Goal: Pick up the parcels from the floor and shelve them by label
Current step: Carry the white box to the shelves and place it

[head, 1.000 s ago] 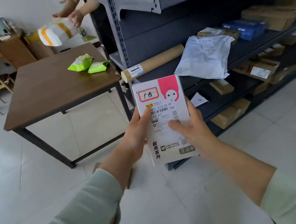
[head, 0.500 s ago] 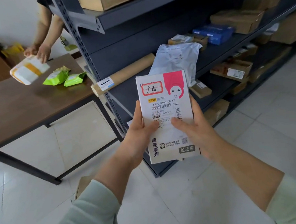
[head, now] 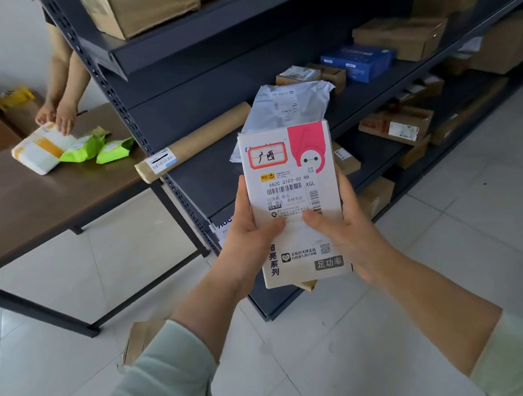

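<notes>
Head view shows the left hand (head: 250, 231) and right hand (head: 340, 225) both clasping a white-and-pink box (head: 296, 207) upright — label facing up — in front of the dark shelf rack (head: 192, 43), above the tiled floor (head: 452, 242).

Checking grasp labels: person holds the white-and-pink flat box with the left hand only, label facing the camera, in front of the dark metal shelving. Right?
Not quite. The head view shows both hands on the white-and-pink flat box: left hand and right hand each have a grip on a side. The label does face the camera, in front of the dark metal shelving.
</notes>
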